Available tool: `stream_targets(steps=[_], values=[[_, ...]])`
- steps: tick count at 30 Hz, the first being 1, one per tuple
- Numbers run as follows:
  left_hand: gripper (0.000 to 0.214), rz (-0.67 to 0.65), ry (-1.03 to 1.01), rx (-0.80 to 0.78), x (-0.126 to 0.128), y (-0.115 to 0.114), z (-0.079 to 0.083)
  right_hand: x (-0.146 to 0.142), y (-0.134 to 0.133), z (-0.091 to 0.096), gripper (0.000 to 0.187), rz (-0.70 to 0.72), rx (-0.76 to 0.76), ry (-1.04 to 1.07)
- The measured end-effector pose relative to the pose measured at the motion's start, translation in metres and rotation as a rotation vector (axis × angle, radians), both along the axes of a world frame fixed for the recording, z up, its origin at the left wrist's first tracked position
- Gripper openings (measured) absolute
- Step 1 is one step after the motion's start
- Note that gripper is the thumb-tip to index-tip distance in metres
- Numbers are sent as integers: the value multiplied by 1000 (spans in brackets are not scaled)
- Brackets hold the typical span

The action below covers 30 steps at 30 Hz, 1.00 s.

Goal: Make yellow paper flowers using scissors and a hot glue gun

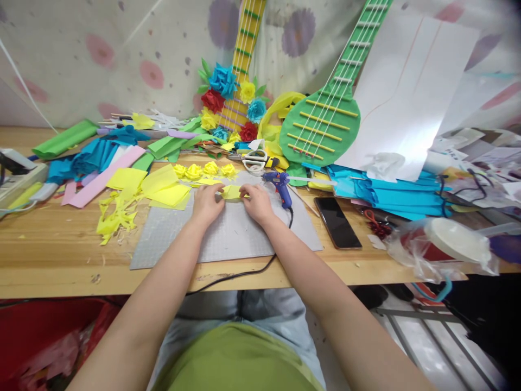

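Observation:
Between my hands a small piece of yellow crepe paper lies over the grey cutting mat. My left hand pinches its left end with thumb and fingers. On the right end, my right hand has its fingers closed in the same way. Just behind the hands sits a row of yellow paper flowers. A blue glue gun rests to the right of my right hand, its black cord trailing toward me. Larger yellow paper sheets are left of my left hand.
A phone lies right of the mat. White-handled scissors sit behind it. Paper-covered yellow and green instruments lean at the back. Yellow scraps, blue crepe paper and a bagged tub surround the mat.

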State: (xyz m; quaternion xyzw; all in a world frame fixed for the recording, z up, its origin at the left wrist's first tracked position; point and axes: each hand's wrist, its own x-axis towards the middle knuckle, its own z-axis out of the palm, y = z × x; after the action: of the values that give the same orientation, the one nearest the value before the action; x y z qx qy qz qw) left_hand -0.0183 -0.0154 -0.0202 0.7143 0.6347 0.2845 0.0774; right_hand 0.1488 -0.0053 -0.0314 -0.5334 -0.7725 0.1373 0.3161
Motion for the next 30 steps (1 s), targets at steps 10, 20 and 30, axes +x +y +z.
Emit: stream_targets(steps=[10,20,30], values=[[31,-60,-19,-62,2,0,-2,8,1,-1,22,-12,-128,145],[35,62,-55,-108,13,-1,2,-4,4,-6,28,-161,-157,161],[33,107,32,-70,18,1,1,-12,-1,-4,33,-221,-118,38]])
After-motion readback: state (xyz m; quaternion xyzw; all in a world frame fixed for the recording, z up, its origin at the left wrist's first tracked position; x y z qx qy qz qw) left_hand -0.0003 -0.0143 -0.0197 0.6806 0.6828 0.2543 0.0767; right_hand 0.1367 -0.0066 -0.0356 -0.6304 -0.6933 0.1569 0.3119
